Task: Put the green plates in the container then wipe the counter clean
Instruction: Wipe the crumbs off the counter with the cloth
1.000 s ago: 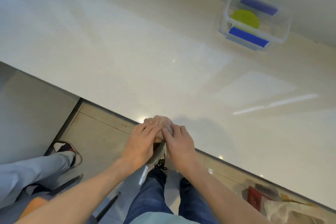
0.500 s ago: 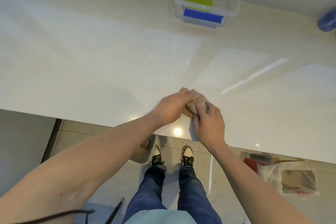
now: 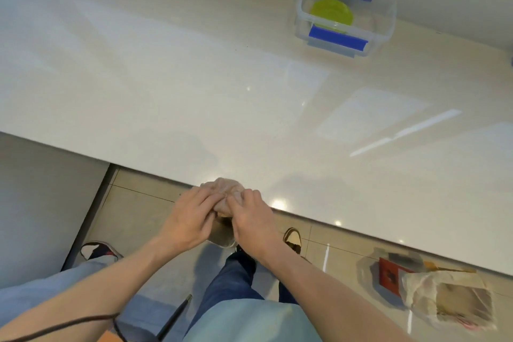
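A clear plastic container (image 3: 388, 22) with blue clips stands at the far right of the pale counter (image 3: 194, 78), close to the wall. A green plate (image 3: 331, 13) lies inside it. At the counter's near edge a crumpled beige cloth (image 3: 223, 191) is bunched up. My left hand (image 3: 191, 219) and my right hand (image 3: 251, 219) both grip the cloth side by side, partly over the edge. Most of the cloth is hidden under my fingers.
Below the counter edge lies a tiled floor (image 3: 133, 211) with my shoes and another person's leg (image 3: 41, 291) at the left. A plastic bag with papers (image 3: 449, 297) lies on the floor at the right. A dark cable runs across my left forearm.
The cloth and both hands have pulled back from further in on the counter to its near edge. The view has swung, so the container now sits further right.
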